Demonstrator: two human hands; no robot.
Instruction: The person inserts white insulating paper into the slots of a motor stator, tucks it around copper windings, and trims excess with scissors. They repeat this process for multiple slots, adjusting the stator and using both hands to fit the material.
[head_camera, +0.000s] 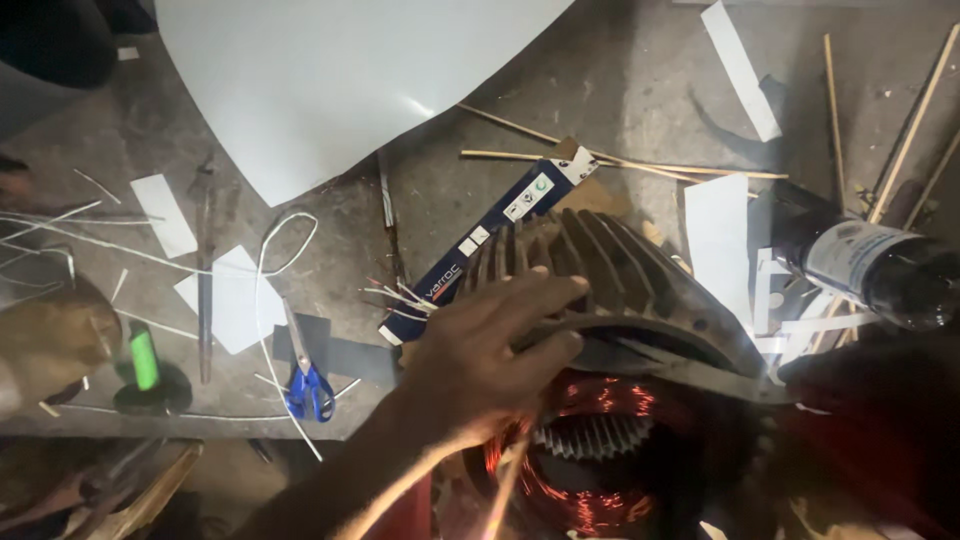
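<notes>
Motor housing (620, 290), ribbed and dark, lies on its side at the worktop's (450, 200) near edge, copper windings (600, 440) facing you, steadied by your left hand (480, 365), fingers (545, 295) spread flat over its fins.

The ribbed motor housing (620, 275) looked of dull, rough cast metal; its windings (600, 400) gleamed as glossy copper wire. The scissors (308, 385) had blue plastic handles. The far sheet (330, 80) was smooth matt paper; the table (620, 80) rough, scuffed grey.
</notes>
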